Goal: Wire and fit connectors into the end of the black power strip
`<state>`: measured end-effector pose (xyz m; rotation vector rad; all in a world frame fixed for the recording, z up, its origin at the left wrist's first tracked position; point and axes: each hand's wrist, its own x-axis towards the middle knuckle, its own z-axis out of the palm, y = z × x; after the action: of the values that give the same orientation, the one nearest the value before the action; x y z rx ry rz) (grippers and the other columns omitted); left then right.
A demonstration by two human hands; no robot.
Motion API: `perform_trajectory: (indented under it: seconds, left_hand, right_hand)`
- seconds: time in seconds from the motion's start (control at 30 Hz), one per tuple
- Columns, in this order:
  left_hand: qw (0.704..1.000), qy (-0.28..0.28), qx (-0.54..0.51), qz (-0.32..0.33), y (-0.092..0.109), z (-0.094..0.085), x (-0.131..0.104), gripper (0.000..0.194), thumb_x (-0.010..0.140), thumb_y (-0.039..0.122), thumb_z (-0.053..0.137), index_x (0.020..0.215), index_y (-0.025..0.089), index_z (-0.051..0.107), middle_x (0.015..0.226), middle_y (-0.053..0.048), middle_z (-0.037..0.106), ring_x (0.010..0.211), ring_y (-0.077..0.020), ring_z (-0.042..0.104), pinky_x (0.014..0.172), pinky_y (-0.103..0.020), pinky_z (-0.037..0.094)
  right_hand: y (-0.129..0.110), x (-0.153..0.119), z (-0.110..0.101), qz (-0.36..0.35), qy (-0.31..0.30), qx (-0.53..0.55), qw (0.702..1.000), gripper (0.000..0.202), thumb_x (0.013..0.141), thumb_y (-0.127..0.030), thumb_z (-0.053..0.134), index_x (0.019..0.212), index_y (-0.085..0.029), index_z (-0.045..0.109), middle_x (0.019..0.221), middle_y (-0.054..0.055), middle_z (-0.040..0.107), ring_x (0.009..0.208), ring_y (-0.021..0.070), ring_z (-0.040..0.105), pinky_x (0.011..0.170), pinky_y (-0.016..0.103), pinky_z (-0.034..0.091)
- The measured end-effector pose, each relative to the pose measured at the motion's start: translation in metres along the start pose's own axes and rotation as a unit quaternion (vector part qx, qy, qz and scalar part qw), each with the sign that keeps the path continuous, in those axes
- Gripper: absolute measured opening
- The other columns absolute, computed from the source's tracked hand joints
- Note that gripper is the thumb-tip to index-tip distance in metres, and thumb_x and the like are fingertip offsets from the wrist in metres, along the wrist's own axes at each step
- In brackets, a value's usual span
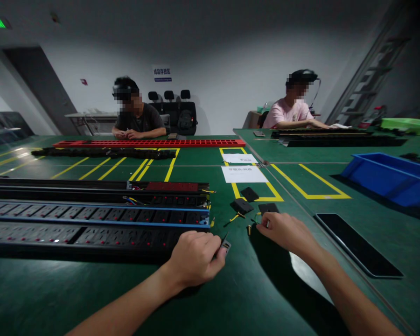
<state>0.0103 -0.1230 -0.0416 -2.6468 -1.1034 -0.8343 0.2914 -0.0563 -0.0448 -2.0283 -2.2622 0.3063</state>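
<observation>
one left hand (197, 257) clamped on a grey piece (226, 246), right hand (284, 230) curled (can't tell its hold), near a screw (249, 230)

Passage: bare green worktop (243, 289) between left hand (198, 259) and right hand (289, 233), widening nearer the wearer. Obstructions: long black socket strips (119, 235), left of the left hand; small brass-coloured pin (249, 230), beside right fingertips; flat black plates (242, 205), beyond; black-screened rectangular device (359, 245), rightward.

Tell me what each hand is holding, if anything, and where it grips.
The left hand holds the nearest black socket strip by its right end. Whether the right hand holds anything cannot be told from this view.
</observation>
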Motion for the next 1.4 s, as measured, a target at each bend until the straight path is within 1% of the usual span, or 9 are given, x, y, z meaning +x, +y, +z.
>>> perform_trajectory:
  seconds: [0.23,0.53,0.67,0.8,0.93,1.03,1.17,1.27,1.4]
  left_hand:
    - [1.000,0.007,0.003,0.000,0.000,0.000,-0.001,0.024,0.094,0.028,0.048,0.071,0.021,0.051,0.063,0.002,0.057,0.055,-0.0156,0.051,0.055,-0.032,0.030]
    - [1.000,0.000,-0.002,-0.004,0.000,-0.002,0.001,0.023,0.094,0.027,0.047,0.072,0.021,0.052,0.063,0.002,0.058,0.055,-0.0152,0.051,0.055,-0.030,0.031]
    - [1.000,-0.004,0.000,-0.004,0.000,-0.001,0.000,0.023,0.094,0.027,0.048,0.072,0.021,0.052,0.064,0.002,0.057,0.055,-0.0156,0.051,0.055,-0.032,0.031]
    - [1.000,-0.005,-0.001,-0.003,-0.001,-0.001,0.000,0.023,0.094,0.027,0.049,0.072,0.021,0.051,0.064,0.002,0.057,0.056,-0.0157,0.051,0.055,-0.032,0.032]
    - [1.000,-0.007,-0.002,-0.001,-0.001,0.000,0.000,0.023,0.094,0.026,0.050,0.072,0.021,0.051,0.064,0.002,0.056,0.056,-0.0156,0.051,0.055,-0.032,0.032]
    - [1.000,-0.007,-0.004,0.000,-0.001,0.000,0.000,0.022,0.093,0.026,0.050,0.072,0.021,0.052,0.064,0.002,0.055,0.056,-0.0154,0.050,0.055,-0.031,0.032]
    - [1.000,0.005,-0.021,-0.006,0.000,-0.002,0.001,0.022,0.093,0.025,0.050,0.071,0.021,0.051,0.063,0.002,0.055,0.055,-0.0144,0.049,0.054,-0.030,0.031]
    - [0.999,0.024,-0.031,-0.012,0.001,-0.005,0.002,0.022,0.092,0.025,0.050,0.071,0.021,0.049,0.062,0.002,0.055,0.053,-0.0138,0.049,0.054,-0.029,0.031]
    - [0.998,0.054,-0.035,-0.018,0.005,-0.009,0.004,0.023,0.093,0.026,0.049,0.071,0.021,0.049,0.061,0.002,0.055,0.052,-0.0134,0.049,0.053,-0.029,0.031]
  right_hand:
    - [-0.003,0.001,0.004,-0.033,0.018,0.058,0.998,0.006,0.083,-0.023,0.064,0.079,-0.023,0.068,0.076,0.008,0.070,0.069,0.0252,0.063,0.057,0.031,0.027]
    - [-0.008,0.000,0.008,-0.063,0.032,0.050,0.996,0.010,0.087,-0.032,0.064,0.085,-0.024,0.069,0.080,0.007,0.071,0.070,0.0259,0.064,0.054,0.031,0.026]
    - [-0.006,0.000,0.012,-0.095,0.071,0.061,0.991,0.005,0.084,-0.025,0.066,0.083,-0.025,0.070,0.085,0.006,0.070,0.072,0.0248,0.064,0.055,0.030,0.028]
    - [0.000,0.004,0.019,-0.107,0.112,0.071,0.985,0.010,0.087,-0.022,0.061,0.080,-0.024,0.069,0.085,0.007,0.068,0.070,0.0232,0.061,0.055,0.030,0.028]
    - [-0.001,0.007,0.019,-0.124,0.147,0.183,0.964,0.011,0.090,-0.025,0.057,0.084,-0.023,0.065,0.084,0.005,0.066,0.073,0.0214,0.059,0.059,0.031,0.034]
    - [-0.011,0.004,0.010,-0.124,0.087,0.363,0.919,0.019,0.093,-0.038,0.058,0.086,-0.022,0.061,0.078,0.003,0.062,0.068,0.0173,0.056,0.059,0.030,0.039]
    - [-0.028,-0.006,0.001,-0.078,-0.106,0.605,0.785,0.031,0.088,-0.050,0.070,0.088,-0.021,0.059,0.068,-0.003,0.052,0.054,0.0100,0.045,0.049,0.023,0.032]
    - [-0.036,-0.012,0.002,-0.073,-0.163,0.691,0.700,0.034,0.080,-0.045,0.081,0.086,-0.020,0.058,0.068,-0.006,0.049,0.052,0.0062,0.040,0.046,0.020,0.027]
    - [-0.044,-0.017,0.009,-0.076,-0.205,0.735,0.642,0.035,0.077,-0.040,0.085,0.087,-0.019,0.060,0.070,-0.006,0.047,0.051,0.0038,0.034,0.045,0.018,0.023]
